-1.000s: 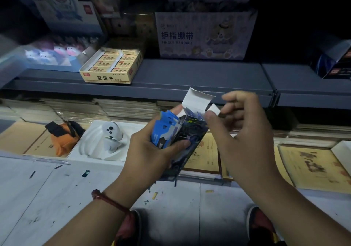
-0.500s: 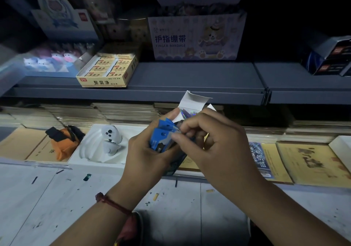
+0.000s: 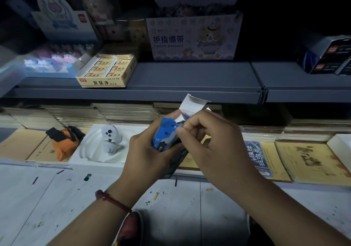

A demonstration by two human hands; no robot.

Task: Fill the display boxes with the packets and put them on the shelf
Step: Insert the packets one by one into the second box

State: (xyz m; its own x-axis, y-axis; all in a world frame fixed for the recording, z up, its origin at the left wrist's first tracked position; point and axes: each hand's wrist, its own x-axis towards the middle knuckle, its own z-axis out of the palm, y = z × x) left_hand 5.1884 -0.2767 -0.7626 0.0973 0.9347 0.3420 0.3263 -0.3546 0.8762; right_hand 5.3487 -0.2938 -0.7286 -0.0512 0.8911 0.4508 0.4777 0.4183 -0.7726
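Observation:
My left hand [image 3: 146, 154] grips a small stack of blue packets [image 3: 164, 135] together with a dark display box [image 3: 177, 158], whose white top flap [image 3: 193, 103] stands open above my fingers. My right hand [image 3: 214, 143] is curled over the box mouth, and its thumb and forefinger pinch the top of a packet there. The box's lower end pokes out below my left palm. The grey shelf [image 3: 190, 86] runs across just above and behind both hands. How many packets sit inside the box is hidden.
On the shelf stand a yellow eraser box [image 3: 106, 73], a finger bandage box [image 3: 193, 39] and dark boxes [image 3: 328, 56] at right. Below lie notebooks [image 3: 311, 160], a white tray with a controller [image 3: 110, 137] and an orange item [image 3: 64, 141]. The littered white floor [image 3: 57, 198] is nearest.
My right hand came down from beside the flap, closed over the box mouth and now pinches a packet there. The left hand has kept its grip, drifting slightly left.

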